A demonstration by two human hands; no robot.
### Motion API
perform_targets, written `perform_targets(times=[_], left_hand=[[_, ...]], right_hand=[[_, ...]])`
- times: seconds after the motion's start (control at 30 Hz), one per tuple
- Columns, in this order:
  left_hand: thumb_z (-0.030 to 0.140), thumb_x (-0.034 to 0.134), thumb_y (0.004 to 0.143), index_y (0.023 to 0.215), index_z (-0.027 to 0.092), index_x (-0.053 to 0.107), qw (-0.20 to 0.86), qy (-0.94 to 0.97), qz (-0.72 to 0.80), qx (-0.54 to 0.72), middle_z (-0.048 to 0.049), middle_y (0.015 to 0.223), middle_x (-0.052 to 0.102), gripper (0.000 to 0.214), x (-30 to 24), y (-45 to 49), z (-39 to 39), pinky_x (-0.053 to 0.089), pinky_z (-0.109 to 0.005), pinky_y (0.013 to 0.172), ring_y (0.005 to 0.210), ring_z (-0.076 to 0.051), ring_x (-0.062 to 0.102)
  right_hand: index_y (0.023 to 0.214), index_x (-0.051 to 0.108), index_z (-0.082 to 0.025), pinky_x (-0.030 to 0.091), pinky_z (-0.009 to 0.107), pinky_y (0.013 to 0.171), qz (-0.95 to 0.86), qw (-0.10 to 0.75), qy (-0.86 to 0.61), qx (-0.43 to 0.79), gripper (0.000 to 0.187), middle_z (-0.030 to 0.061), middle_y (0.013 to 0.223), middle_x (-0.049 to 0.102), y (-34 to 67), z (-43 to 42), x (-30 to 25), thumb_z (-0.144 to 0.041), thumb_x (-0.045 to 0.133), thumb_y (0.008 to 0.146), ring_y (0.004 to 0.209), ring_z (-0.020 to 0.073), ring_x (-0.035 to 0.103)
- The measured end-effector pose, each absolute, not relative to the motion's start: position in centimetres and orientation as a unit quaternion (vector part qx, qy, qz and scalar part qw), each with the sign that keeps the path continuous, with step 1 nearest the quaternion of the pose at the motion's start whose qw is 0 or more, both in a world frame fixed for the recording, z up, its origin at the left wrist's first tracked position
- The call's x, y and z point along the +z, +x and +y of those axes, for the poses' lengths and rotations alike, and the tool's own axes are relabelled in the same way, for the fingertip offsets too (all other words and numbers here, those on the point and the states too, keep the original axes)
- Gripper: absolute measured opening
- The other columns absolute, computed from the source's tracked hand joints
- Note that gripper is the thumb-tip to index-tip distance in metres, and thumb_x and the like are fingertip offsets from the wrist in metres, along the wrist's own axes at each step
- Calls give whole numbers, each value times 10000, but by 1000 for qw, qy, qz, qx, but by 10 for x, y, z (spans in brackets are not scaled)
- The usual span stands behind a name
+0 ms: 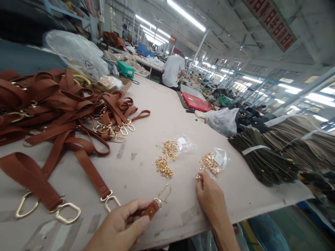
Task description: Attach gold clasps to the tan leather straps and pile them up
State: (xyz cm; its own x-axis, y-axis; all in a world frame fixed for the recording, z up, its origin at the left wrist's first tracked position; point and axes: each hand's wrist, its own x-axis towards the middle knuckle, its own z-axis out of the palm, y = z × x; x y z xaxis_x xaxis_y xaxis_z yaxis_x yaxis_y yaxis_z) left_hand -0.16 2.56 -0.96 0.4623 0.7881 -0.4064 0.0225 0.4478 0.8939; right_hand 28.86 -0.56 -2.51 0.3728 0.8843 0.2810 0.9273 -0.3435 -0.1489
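My left hand [124, 223] is closed around the end of a brown leather strap [152, 210]. From that end a gold oval snap hook [158, 200] points away from me, above the table. My right hand [210, 196] rests by a heap of small gold metal fittings [210, 164] spilling from a clear plastic bag [222, 157]. Its fingertips are pinched together at a small gold fitting [198, 176]; its exact form is too small to make out. Two more heaps of gold fittings, one nearer [164, 168] and one farther [170, 148], lie between my hands.
Brown leather straps [62, 108] with gold hooks are piled on the left. Bundled dark strips [261, 153] line the table's right side. Farther off are a red tray [195, 101], a plastic bag [222, 120], a green box [125, 69] and a person in a white shirt [173, 70].
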Motion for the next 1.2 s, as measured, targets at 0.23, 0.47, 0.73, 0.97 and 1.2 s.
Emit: perform_targets(times=[0.23,0.47,0.73,0.97,1.2], left_hand=[[339,638,770,870,135,661,754,461,400,244,64,640,484,228,-10,-1,29,291,-191,495,525,-81,372],[297,539,818,840,166,631,702,518,415,258,52,651,531,162,1,-2,26,350,-228,579,597,-114,442],[235,545,861,888,180,681,669,545,394,316,-19,873,735,149,-4,-4,17,484,-280,764,824,-188,648],[151,523,860,903,203,717,618,592,399,330,-3,906,746,206,-1,-7,16,489,-271,815,885,-182,679],[119,526,869,902,211,730,578,637,382,338,3,866,717,226,1,-11,11,471,-244,768,839,-158,657]], right_hand=[[939,688,-202,533,343,707,-529,246,-811,-29,276,88,898,757,281,-16,-21,-389,502,859,795,268,717],[753,710,-238,548,194,685,-517,532,-652,155,53,-3,752,738,171,-47,-19,-274,730,787,684,146,691],[882,681,-256,541,198,796,-607,553,-561,102,183,-12,851,742,134,-40,-25,-90,614,841,795,125,708],[911,701,-265,536,210,785,-638,526,-563,19,253,-10,875,753,132,-45,-25,-49,592,836,804,130,708],[884,666,-229,562,239,709,-493,604,-613,129,64,19,792,725,119,-44,-32,-252,698,834,740,155,696]])
